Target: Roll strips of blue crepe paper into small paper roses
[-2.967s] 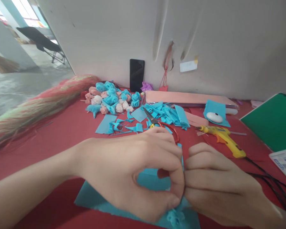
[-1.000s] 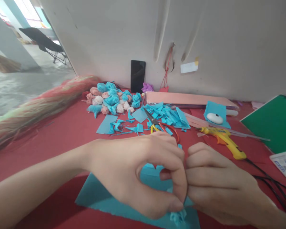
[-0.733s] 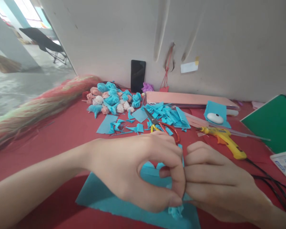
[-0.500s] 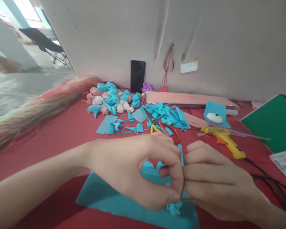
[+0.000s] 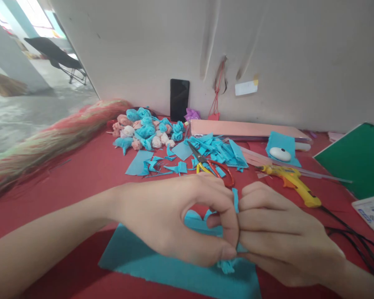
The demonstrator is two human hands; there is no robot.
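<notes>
My left hand (image 5: 190,220) is closed in a pinch, thumb against curled fingers. Below its thumb tip, a gathered bit of blue crepe paper (image 5: 227,265) pokes out. My right hand (image 5: 286,232) presses its bent fingers against the left fingertips, also closed, and a blue strip (image 5: 235,200) shows between the two hands. The fingertips largely hide the paper they grip. Beneath both hands a larger blue paper sheet (image 5: 174,274) lies flat on the red table (image 5: 90,191).
Behind the hands lie red-and-yellow scissors (image 5: 210,162) and blue paper scraps (image 5: 218,149). Paper roses (image 5: 146,128) are heaped back left. To the right are a yellow glue gun (image 5: 293,182) with its cable and a white mouse-shaped object (image 5: 279,154). A phone (image 5: 179,99) leans on the wall.
Both hands stay together and have shifted only slightly. The gathered blue paper under the left thumb sits a little higher, with less of it showing.
</notes>
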